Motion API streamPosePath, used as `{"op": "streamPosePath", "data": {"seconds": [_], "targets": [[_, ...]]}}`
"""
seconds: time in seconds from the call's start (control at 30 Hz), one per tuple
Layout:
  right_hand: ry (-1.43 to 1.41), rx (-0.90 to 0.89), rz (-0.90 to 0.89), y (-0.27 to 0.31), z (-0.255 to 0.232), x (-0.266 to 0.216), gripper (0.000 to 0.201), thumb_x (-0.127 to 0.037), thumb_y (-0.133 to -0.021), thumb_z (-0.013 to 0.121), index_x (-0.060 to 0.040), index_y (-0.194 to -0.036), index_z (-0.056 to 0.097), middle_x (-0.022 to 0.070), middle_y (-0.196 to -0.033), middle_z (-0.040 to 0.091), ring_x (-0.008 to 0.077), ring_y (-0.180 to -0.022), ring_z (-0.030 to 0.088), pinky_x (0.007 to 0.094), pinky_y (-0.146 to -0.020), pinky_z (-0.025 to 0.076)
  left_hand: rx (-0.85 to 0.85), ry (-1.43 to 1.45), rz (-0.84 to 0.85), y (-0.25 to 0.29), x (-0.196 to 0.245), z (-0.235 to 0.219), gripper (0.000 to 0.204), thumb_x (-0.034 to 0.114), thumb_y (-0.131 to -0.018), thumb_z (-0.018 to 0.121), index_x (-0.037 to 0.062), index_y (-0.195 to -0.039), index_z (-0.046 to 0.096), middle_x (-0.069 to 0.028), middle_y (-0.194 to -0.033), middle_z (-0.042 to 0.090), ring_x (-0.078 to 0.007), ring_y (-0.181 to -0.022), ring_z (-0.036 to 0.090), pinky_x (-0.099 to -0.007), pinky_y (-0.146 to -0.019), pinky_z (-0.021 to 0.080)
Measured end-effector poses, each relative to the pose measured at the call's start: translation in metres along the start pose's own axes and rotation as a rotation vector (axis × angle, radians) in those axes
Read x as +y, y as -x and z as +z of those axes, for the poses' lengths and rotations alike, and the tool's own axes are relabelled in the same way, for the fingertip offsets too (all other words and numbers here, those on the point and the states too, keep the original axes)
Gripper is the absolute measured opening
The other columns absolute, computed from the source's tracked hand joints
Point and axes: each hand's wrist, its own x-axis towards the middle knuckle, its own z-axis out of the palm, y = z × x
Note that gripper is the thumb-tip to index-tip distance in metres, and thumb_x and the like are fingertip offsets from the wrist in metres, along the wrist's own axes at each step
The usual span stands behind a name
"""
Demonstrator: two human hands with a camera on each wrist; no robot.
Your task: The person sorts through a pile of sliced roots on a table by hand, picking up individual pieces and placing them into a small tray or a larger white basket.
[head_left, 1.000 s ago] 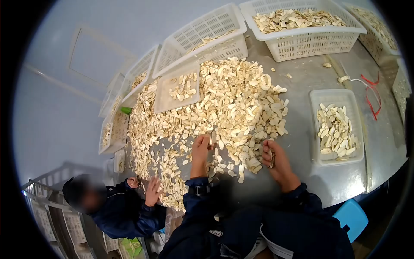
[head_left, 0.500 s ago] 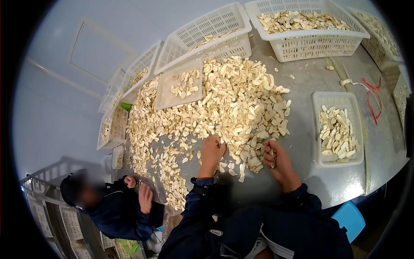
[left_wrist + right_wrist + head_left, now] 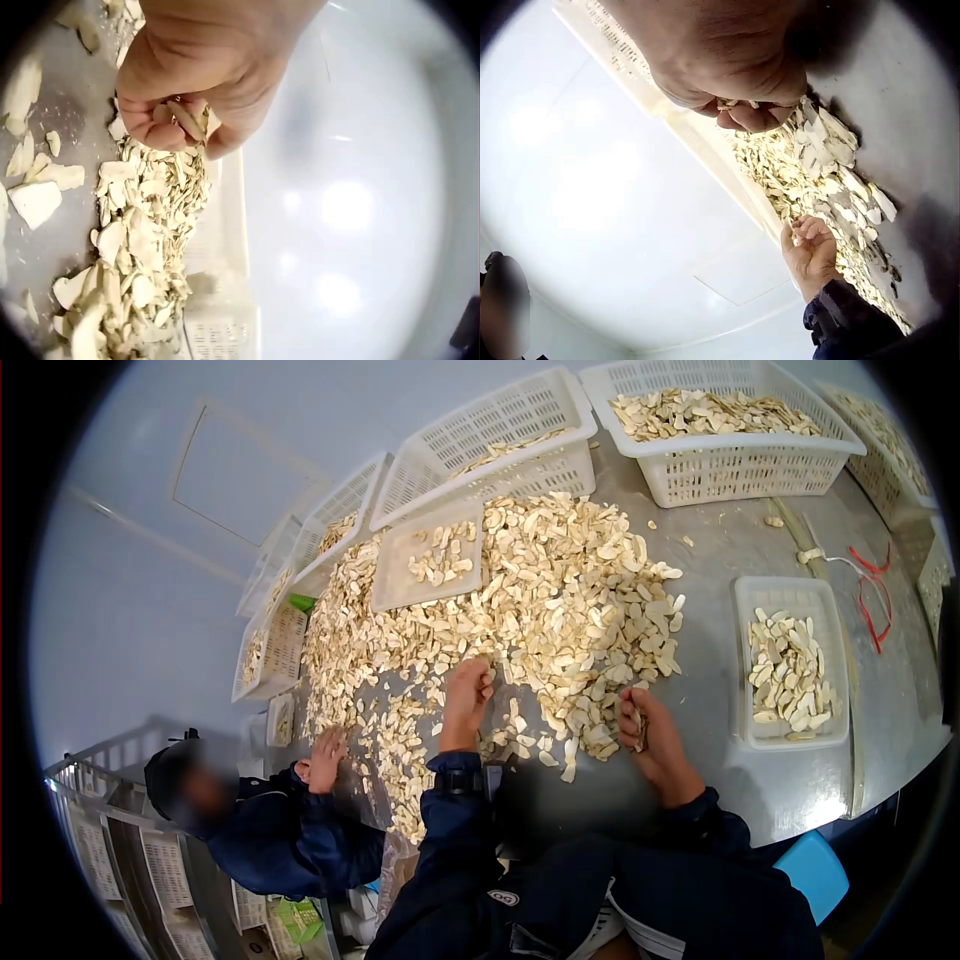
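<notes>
Pale dried slices (image 3: 560,580) lie in a broad heap on the metal table. My left hand (image 3: 466,700) is at the heap's near edge; in the left wrist view its curled fingers (image 3: 161,135) and thumb pinch a few slices (image 3: 186,120). To the right, at the heap's near right edge, my right hand (image 3: 655,740) is curled round several slices, whose ends show between the fingers in the right wrist view (image 3: 739,103). A shallow white tray (image 3: 430,600) with some slices rests on the heap.
A white tray (image 3: 742,660) of slices stands at the right, beside red string (image 3: 862,600). Perforated white baskets (image 3: 740,470) line the far side. Another person (image 3: 290,830) works at the left. A blue stool-like object (image 3: 815,875) is below the table's right edge.
My left hand has moved slightly left from the loose slices, its fingers now pinching slices. My right hand keeps its grip. The other person's hands have shifted, and the view has moved a little.
</notes>
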Motion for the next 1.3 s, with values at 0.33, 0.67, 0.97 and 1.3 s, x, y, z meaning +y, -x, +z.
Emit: {"op": "streamPosePath", "data": {"seconds": [0.33,0.67,0.97,1.3], "targets": [[0.008,-0.003,0.001,0.001,-0.002,-0.001,0.018,-0.023,-0.101,0.051,-0.0070,-0.104,0.056,-0.0026,-0.082,0.051,0.0060,-0.061,0.045,0.0209,-0.049,0.035,0.011,-0.815,0.347,-0.007,-0.032,0.010,0.024,0.015,-0.086,0.074,0.0071,-0.070,0.058,0.0010,-0.069,0.063,-0.0095,-0.057,0.054,-0.0263,-0.054,0.044],[0.177,-0.009,0.046,0.004,0.003,0.001,0.019,-0.022,-0.099,0.059,-0.0056,-0.110,0.060,-0.0020,-0.082,0.053,0.0060,-0.064,0.048,0.0209,-0.050,0.036,-0.392,0.327,-0.278,0.063,-0.021,0.065,0.013,0.004,-0.095,0.063,0.0097,-0.085,0.058,0.0007,-0.078,0.060,-0.0062,-0.067,0.055,-0.0232,-0.060,0.046],[0.511,-0.014,-0.112,0.000,0.000,0.017,0.022,-0.024,-0.096,0.066,-0.0082,-0.110,0.063,-0.0035,-0.080,0.057,0.0046,-0.062,0.050,0.0205,-0.054,0.037,-0.572,-0.347,0.076,0.100,-0.023,0.109,0.013,0.010,-0.089,0.074,0.0056,-0.095,0.063,0.0034,-0.086,0.059,-0.0038,-0.074,0.052,-0.0199,-0.063,0.041],[0.596,-0.077,-0.092,0.002,0.001,0.016,0.017,-0.020,-0.094,0.069,-0.0067,-0.105,0.067,-0.0039,-0.077,0.060,0.0024,-0.065,0.052,0.0185,-0.054,0.038,-0.612,-0.485,0.156,0.112,-0.007,0.110,0.009,0.005,-0.089,0.071,0.0019,-0.093,0.064,0.0014,-0.085,0.063,-0.0047,-0.075,0.058,-0.0216,-0.063,0.047]]}}
